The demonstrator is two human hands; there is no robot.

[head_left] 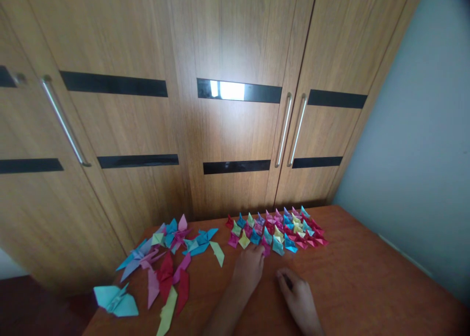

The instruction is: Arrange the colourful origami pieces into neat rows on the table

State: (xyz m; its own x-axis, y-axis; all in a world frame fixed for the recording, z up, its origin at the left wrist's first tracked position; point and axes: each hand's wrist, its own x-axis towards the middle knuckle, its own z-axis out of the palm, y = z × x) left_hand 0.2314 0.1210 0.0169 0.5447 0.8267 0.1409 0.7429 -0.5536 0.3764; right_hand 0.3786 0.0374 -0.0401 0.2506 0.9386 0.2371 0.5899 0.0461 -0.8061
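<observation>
My left hand [248, 265] reaches to the front row of small folded paper pieces, its fingers closed on a magenta origami piece [266, 248]. Part of that piece is hidden behind the fingers. Loosely curled above the table, my right hand [299, 294] shows nothing in its fingers. Beyond both hands, small origami pieces in red, blue, yellow, pink and teal stand in close rows, with a yellow one [244, 239] and a teal one [278, 246] along the near side.
Larger paper cranes lie in a loose heap at the left, among them a red crane [166, 273], a blue crane [201, 241] and a teal crane [116, 301] near the edge. The brown table [367, 277] meets a wooden wardrobe [235, 130] behind and a pale wall [414, 155] at right.
</observation>
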